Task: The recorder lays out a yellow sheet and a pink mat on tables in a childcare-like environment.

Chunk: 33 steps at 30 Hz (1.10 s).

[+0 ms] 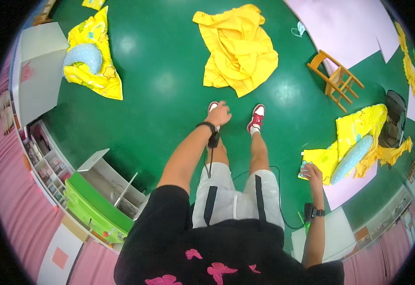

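My left hand (220,115) hangs in front of me, above my red and white shoe, fingers loosely bent and apart with nothing in them. Beyond it a yellow cloth (238,50) lies crumpled on the green floor. My right hand (313,175) is out to the right, fingers spread and slightly curled. It overlaps the edge of a yellow patterned quilt (359,123) in view; whether it touches it I cannot tell. A light blue dotted pillow (352,159) rests on that quilt. Both wrists carry a black strap with a small box, and a cable runs beside my legs.
A wooden chair (336,80) lies tipped over at the right, near a pale lilac sheet (343,31) and a face mask (299,30). At left another yellow quilt (93,61) bears a blue crescent pillow (85,58). A green and white cabinet (96,202) stands lower left; a dark bag (394,118) sits right.
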### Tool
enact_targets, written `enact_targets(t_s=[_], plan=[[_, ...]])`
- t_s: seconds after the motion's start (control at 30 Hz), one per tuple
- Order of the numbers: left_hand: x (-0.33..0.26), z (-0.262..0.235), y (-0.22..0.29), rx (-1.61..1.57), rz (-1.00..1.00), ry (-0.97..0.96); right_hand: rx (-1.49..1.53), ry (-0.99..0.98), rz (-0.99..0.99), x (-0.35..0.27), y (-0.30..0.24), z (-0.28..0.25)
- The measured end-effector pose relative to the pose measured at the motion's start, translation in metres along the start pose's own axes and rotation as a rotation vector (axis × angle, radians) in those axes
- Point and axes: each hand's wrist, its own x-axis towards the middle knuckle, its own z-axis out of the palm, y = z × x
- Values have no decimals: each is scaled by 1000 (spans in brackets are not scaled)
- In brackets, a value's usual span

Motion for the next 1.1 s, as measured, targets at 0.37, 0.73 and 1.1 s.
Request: enact_targets(t_s=[0.37, 0.73, 1.1], plan=[[295, 157, -114, 565, -75, -74, -82, 303, 181, 103, 79, -27], [326, 175, -136, -426, -245, 242, -207, 238, 261, 136, 50, -4], [-75, -104, 305, -825, 567, 171, -619, 38, -590, 85, -77, -33]])
